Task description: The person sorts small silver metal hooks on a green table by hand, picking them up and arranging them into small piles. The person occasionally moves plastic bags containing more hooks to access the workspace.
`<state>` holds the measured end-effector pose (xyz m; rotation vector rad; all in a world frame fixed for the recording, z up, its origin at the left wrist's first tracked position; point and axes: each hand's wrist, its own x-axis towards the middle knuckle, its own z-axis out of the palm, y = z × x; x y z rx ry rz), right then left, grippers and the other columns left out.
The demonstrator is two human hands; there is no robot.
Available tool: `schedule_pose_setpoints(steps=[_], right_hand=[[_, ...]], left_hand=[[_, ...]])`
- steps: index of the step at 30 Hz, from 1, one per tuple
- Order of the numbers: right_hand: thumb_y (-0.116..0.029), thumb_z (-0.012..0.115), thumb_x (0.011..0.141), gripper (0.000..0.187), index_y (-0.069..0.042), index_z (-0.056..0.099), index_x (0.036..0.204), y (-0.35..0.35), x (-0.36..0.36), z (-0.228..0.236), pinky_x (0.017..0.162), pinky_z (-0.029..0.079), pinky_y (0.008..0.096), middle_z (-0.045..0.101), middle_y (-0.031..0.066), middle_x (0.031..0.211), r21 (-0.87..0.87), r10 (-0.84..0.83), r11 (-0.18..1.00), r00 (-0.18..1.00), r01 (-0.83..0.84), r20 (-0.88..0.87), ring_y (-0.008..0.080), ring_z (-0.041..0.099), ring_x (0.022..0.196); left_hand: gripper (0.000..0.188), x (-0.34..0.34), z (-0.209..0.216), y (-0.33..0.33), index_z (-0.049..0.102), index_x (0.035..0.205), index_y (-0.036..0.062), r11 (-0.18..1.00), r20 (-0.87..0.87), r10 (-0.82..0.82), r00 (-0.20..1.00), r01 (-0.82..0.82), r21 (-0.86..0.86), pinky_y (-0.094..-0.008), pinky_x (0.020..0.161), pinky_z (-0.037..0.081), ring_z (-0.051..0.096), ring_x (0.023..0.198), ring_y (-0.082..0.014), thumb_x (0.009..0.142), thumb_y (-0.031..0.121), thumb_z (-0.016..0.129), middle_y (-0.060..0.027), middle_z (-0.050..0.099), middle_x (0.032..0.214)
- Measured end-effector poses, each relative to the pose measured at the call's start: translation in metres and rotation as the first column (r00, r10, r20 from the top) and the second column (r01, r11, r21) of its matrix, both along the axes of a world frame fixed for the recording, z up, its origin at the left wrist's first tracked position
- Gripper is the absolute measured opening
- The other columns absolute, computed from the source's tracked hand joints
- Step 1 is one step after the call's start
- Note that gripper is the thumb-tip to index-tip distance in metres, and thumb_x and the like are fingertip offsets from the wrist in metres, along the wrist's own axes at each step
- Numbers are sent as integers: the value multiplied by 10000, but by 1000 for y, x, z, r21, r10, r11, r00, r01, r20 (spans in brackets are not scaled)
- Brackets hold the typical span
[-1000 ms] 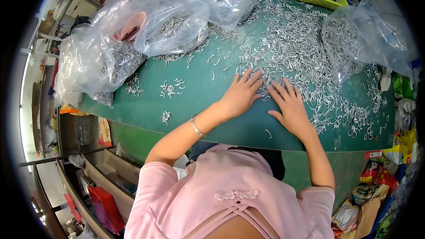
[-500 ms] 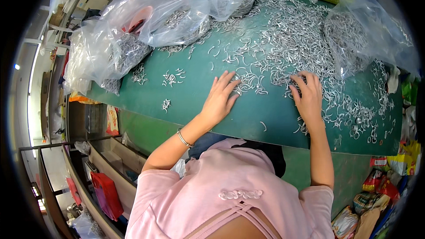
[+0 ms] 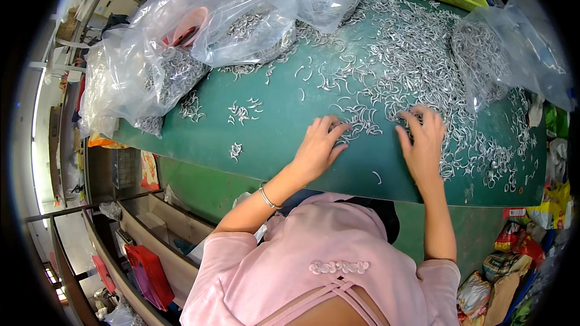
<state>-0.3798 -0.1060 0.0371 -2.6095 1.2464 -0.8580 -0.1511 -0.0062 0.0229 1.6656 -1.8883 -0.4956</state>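
Left hand (image 3: 318,148): half-curled at small cluster of curved metal pieces (image 3: 364,122), near worktop (image 3: 275,145) front edge. Right hand (image 3: 424,139): fingers bent, thumb apart, at main heap (image 3: 414,54), which runs toward back edge. Can't tell if either grips any. Filled plastic bag (image 3: 480,63) near right edge.

Left of metal-piece heap (image 3: 411,60): tabletop (image 3: 275,130) mostly open, passable. Obstructed: plastic bags (image 3: 244,39) far left; another bag (image 3: 483,63) against heap's right.
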Motion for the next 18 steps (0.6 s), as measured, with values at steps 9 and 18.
schedule_pose_setpoints(steps=[9, 18], right_hand=[[-68, 723, 790, 158, -38, 651, 927, 16, 44, -26, 851, 385, 419, 601, 71, 940, 150, 47, 987, 999, -48, 8, 274, 538, 920], [-32, 720, 776, 104, -47, 670, 866, 45, 64, -4, 787, 408, 377, 604, 73, 928, 455, 335, 804, 923, -384, 189, 273, 549, 877]], left_hand=[[336, 15, 0, -14, 622, 1143, 30, 978, -96, 200, 975, -204, -34, -404, 880, 448, 538, 990, -325, 817, -28, 679, -137, 556, 1121], [386, 17, 9, 22, 591, 1206, 16, 994, -219, 78, 973, -59, 90, -423, 932, 448, 535, 1062, -351, 829, -9, 673, -149, 550, 1171]])
